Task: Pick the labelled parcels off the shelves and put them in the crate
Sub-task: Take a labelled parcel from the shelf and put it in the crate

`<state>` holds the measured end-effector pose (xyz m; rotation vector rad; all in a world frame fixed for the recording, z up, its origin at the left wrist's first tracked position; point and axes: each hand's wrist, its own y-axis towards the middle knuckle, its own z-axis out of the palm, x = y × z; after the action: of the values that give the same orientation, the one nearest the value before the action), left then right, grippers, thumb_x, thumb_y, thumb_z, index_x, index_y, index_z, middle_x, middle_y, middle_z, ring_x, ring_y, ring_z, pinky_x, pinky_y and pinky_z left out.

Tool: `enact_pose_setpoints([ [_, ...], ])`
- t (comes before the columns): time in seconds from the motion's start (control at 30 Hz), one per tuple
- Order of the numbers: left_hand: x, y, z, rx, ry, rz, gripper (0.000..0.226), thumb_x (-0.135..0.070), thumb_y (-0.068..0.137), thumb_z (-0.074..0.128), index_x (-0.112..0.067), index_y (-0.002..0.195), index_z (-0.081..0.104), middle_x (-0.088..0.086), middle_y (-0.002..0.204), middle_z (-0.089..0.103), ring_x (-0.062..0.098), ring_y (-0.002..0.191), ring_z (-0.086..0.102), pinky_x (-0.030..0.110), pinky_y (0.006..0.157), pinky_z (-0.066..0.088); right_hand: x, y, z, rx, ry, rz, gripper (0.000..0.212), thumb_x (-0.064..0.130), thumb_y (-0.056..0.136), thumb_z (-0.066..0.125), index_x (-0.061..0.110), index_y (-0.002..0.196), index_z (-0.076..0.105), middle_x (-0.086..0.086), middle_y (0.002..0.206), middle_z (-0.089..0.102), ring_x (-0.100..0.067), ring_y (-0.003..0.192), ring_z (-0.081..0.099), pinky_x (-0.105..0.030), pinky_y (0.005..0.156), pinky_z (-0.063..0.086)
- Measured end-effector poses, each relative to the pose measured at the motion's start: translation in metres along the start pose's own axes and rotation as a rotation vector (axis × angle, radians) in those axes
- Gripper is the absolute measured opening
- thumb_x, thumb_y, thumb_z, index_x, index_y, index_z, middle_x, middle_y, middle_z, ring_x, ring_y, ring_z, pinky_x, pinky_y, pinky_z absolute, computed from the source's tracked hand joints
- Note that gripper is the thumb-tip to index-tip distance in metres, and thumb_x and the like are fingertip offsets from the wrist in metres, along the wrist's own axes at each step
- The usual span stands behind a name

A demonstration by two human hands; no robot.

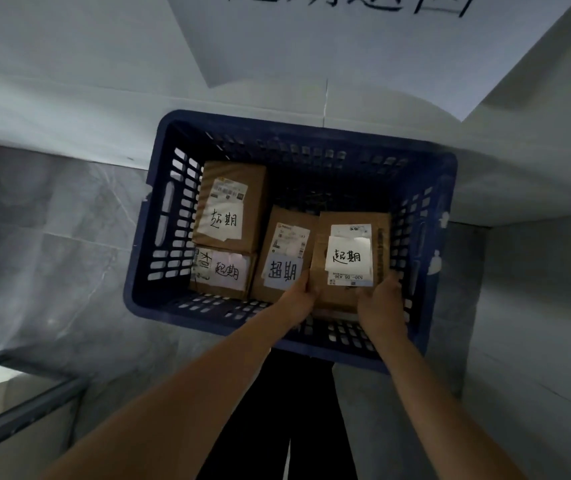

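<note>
Fourth parcel [350, 258] going into crate [145, 244] at near right corner — left hand [298, 299] and right hand [379, 306] grip its near edge, fingers curled. Three parcels [230, 206] already lie inside; shelves unseen — remainder unknown.

Crate [145, 271]: dark blue moulded plastic, slotted walls, slight sheen. Parcels [232, 206]: matt brown cardboard, taped seams, white paper labels [348, 256], some handwritten. Floor [52, 220]: grey marble-look tile, glossy. Wall sheet [329, 39]: white paper, matt.
</note>
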<state>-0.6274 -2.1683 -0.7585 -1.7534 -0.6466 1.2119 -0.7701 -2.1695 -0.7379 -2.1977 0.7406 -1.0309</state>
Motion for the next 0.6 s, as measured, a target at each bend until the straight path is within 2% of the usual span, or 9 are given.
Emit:
enact_pose_setpoints([
  [0.07, 0.007, 0.009, 0.002, 0.073, 0.101, -0.010, 0.066, -0.002, 0.098, 0.040, -0.014, 0.153, 0.006, 0.013, 0.152, 0.030, 0.030, 0.133, 0.040, 0.032, 0.106, 0.038, -0.011, 0.006, 0.006, 0.002, -0.038, -0.058, 0.070, -0.002, 0.094, 0.048, 0.018, 0.152, 0.014, -0.015, 0.144, 0.041, -0.028, 0.130, 0.045, -0.047, 0.106, 0.042],
  [0.1, 0.010, 0.013, 0.004, 0.104, 0.172, -0.012, 0.073, 0.002, 0.096, 0.042, -0.016, 0.153, -0.001, 0.013, 0.153, 0.028, 0.030, 0.133, 0.039, 0.029, 0.105, 0.037, -0.017, 0.008, 0.008, 0.026, -0.106, -0.078, 0.072, -0.003, 0.095, 0.044, 0.022, 0.154, 0.011, -0.015, 0.150, 0.033, -0.028, 0.136, 0.038, -0.046, 0.110, 0.038],
  [0.2, 0.021, 0.019, 0.007, 0.145, 0.374, -0.037, 0.087, 0.005, 0.092, 0.047, -0.020, 0.151, -0.012, 0.016, 0.151, 0.030, 0.030, 0.131, 0.041, 0.033, 0.108, 0.036, -0.040, 0.009, 0.018, 0.165, -0.345, -0.053, 0.061, 0.015, 0.101, 0.035, 0.024, 0.155, 0.008, -0.012, 0.160, 0.010, -0.030, 0.145, 0.017, -0.045, 0.117, 0.024],
  [0.27, 0.026, 0.020, 0.007, 0.161, 0.520, -0.048, 0.083, -0.001, 0.093, 0.047, -0.017, 0.152, -0.009, 0.015, 0.155, 0.023, 0.031, 0.136, 0.034, 0.035, 0.111, 0.031, -0.051, 0.010, 0.023, 0.220, -0.384, -0.023, 0.057, 0.030, 0.103, 0.033, 0.020, 0.155, 0.010, -0.008, 0.161, 0.009, -0.030, 0.146, 0.017, -0.045, 0.119, 0.021],
  [0.33, 0.028, 0.021, 0.005, 0.196, 0.723, -0.038, 0.074, -0.011, 0.097, 0.045, -0.013, 0.153, -0.003, 0.012, 0.159, 0.011, 0.033, 0.143, 0.020, 0.043, 0.117, 0.023, -0.053, 0.013, 0.026, 0.307, -0.436, -0.014, 0.056, 0.018, 0.101, 0.038, 0.018, 0.154, 0.019, -0.010, 0.162, 0.000, -0.034, 0.145, 0.018, -0.045, 0.117, 0.024],
  [0.4, 0.029, 0.022, 0.003, 0.219, 0.874, -0.026, 0.071, -0.020, 0.099, 0.045, -0.013, 0.153, -0.001, 0.008, 0.161, 0.003, 0.032, 0.146, 0.010, 0.048, 0.118, 0.019, -0.052, 0.018, 0.028, 0.343, -0.481, 0.040, 0.059, 0.009, 0.099, 0.037, 0.019, 0.154, 0.018, -0.010, 0.161, -0.015, -0.035, 0.143, 0.021, -0.045, 0.115, 0.029],
  [0.5, 0.030, 0.025, 0.000, 0.200, 0.856, -0.013, 0.070, -0.024, 0.098, 0.046, -0.015, 0.153, 0.003, 0.006, 0.161, 0.009, 0.030, 0.146, 0.012, 0.048, 0.118, 0.019, -0.047, 0.024, 0.031, 0.372, -0.559, 0.060, 0.051, 0.014, 0.100, 0.037, 0.011, 0.149, 0.027, -0.013, 0.160, -0.017, -0.035, 0.139, 0.031, -0.044, 0.111, 0.036],
  [0.6, 0.030, 0.019, -0.008, 0.162, 0.766, 0.010, 0.063, -0.024, 0.099, 0.044, -0.012, 0.152, 0.012, 0.008, 0.158, 0.020, 0.029, 0.145, 0.019, 0.045, 0.118, 0.021, -0.047, 0.022, 0.031, 0.365, -0.641, 0.006, 0.045, 0.018, 0.099, 0.039, 0.013, 0.143, 0.038, -0.014, 0.161, -0.008, -0.035, 0.139, 0.031, -0.042, 0.113, 0.033],
])
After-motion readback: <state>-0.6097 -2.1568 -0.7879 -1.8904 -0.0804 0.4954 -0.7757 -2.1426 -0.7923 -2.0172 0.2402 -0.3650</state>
